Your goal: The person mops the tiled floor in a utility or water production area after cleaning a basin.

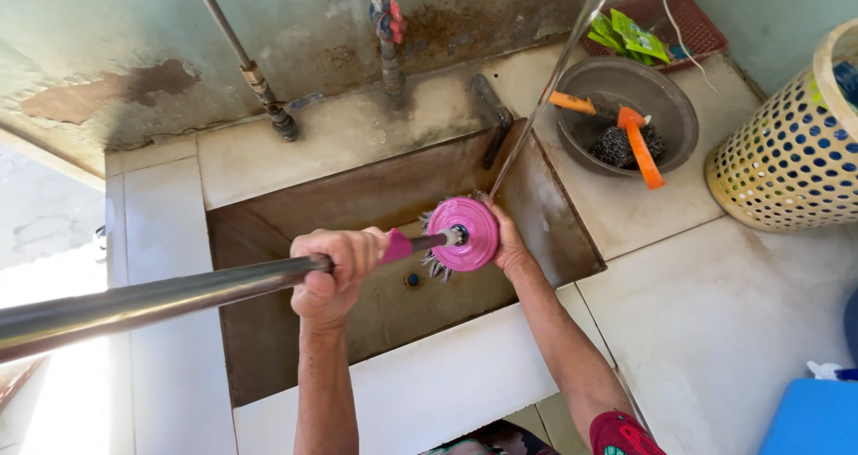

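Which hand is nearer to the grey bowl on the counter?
The right hand. It rests against the pink mop head over the sink, just below and left of the grey bowl. The left hand grips the metal handle, farther left.

Left hand (pixel 332 272) curling into closed fist, forearm rising straight up. Right hand (pixel 508 240) cupping, fingers hidden, forearm reaching in diagonally, wrist bending.
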